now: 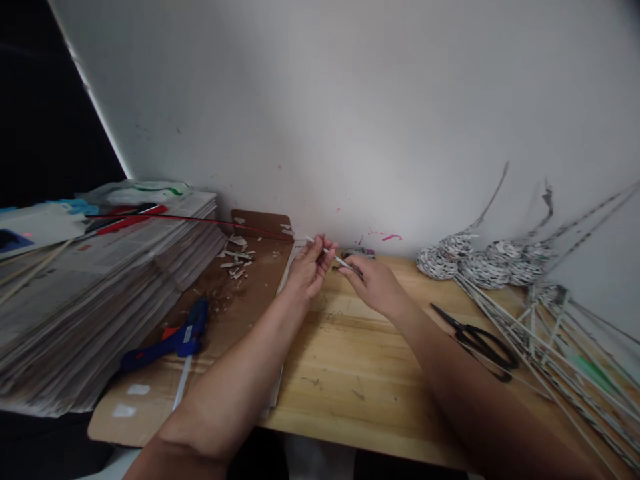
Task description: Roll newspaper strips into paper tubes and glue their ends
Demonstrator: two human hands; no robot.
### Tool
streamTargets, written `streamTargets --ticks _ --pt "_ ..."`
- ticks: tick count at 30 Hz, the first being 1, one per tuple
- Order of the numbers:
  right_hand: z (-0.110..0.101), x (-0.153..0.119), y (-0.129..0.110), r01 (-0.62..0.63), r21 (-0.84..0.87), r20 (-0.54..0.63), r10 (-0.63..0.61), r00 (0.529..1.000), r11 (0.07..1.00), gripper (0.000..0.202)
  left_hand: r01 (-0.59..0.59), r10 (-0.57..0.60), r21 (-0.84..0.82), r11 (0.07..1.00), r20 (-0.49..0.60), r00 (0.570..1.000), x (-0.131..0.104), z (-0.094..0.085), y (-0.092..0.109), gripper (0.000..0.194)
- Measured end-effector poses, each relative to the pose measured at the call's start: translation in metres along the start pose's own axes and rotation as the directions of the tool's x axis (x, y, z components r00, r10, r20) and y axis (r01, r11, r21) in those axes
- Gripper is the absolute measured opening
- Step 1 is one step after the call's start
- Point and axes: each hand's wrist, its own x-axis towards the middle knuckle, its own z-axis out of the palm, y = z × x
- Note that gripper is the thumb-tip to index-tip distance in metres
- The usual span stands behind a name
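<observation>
Over the back of the wooden table, my left hand (309, 267) pinches a thin white paper tube (342, 262), whose short end sticks out past the fingertips. The fingers of my right hand (374, 281) are closed on the tube's other end, which slants down to the right. A small dark tip shows beside the right fingers, too little of it to name. Behind the right hand lies a greyish object (361, 253), partly hidden. Black scissors (483, 343) rest on the table near my right forearm.
Left of my arms lies a cardboard sheet (250, 293) with paper scraps (236, 260) and a blue glue gun (175, 340). Stacked newspapers (135, 287) stand farther left. Woven paper pieces (485, 267) sit by the wall (350, 120), with long paper tubes (555, 367) at right.
</observation>
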Motion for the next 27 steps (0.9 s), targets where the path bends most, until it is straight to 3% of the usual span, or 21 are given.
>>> streamTargets --ticks 3,5,7,10,12,16,20,23,27 --pt "0.005 0.000 -0.003 0.078 -0.137 -0.049 -0.086 0.995 0.987 0.028 0.003 -0.004 0.019 1.000 0.034 0.999 -0.001 0.000 -0.002 0.005" --pt "0.005 0.000 -0.004 0.025 -0.038 -0.028 -0.026 0.999 0.999 0.031 0.006 -0.006 0.020 1.000 0.039 0.999 -0.002 0.000 -0.002 0.006" --pt "0.003 -0.001 -0.004 -0.109 0.206 0.092 0.092 0.992 0.972 0.034 0.014 -0.015 0.022 1.000 0.029 0.999 -0.004 0.002 -0.001 0.006" --pt "0.000 -0.001 -0.004 -0.393 0.569 0.416 0.159 0.895 0.722 0.036 0.030 -0.030 0.010 1.000 0.024 0.999 -0.006 0.003 -0.001 0.007" --pt "0.000 -0.001 -0.004 -0.454 0.631 0.478 0.145 0.866 0.629 0.036 0.027 -0.027 0.000 1.000 0.026 0.999 -0.007 0.004 -0.001 0.007" --pt "0.004 0.000 -0.003 -0.309 0.439 0.279 0.200 0.939 0.844 0.037 0.045 -0.048 0.042 0.998 0.074 0.996 -0.008 0.004 -0.003 0.006" --pt "0.004 0.001 -0.002 -0.118 0.167 0.162 0.091 0.983 0.979 0.037 0.107 -0.119 0.107 0.988 0.105 0.987 -0.009 0.004 -0.005 0.012" --pt "0.001 0.000 -0.008 -0.004 -0.082 0.066 0.010 0.998 0.997 0.031 0.072 -0.079 0.082 0.994 0.086 0.993 -0.010 0.007 -0.004 0.012" --pt "-0.007 -0.007 -0.031 0.013 -0.385 -0.019 -0.022 1.000 0.923 0.029 0.002 -0.005 0.028 1.000 0.102 0.995 -0.017 0.015 0.003 0.011"
